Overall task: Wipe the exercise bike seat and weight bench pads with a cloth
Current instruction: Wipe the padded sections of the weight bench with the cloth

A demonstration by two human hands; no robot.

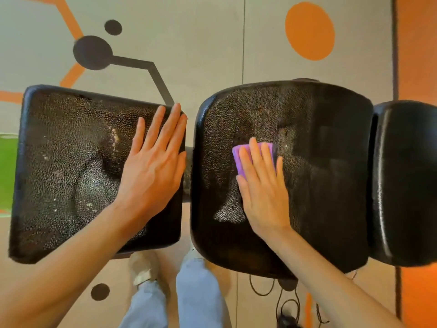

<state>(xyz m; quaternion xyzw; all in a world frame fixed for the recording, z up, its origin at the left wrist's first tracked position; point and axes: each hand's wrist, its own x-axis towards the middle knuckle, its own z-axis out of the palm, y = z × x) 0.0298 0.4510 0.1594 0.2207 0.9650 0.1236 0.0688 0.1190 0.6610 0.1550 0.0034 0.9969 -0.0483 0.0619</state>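
Observation:
Two black textured weight bench pads lie side by side below me. The left pad is worn, with pale flecks on its surface. My left hand rests flat on its right edge, fingers straight. On the middle pad, my right hand presses a folded purple cloth flat against the surface with straight fingers; the cloth shows past my fingertips and thumb side. A third, smooth black pad sits at the far right.
The floor is grey with orange and black shapes. My legs in light jeans and shoes stand close to the bench's near edge. Black cables lie on the floor under the middle pad. A green object is at the left edge.

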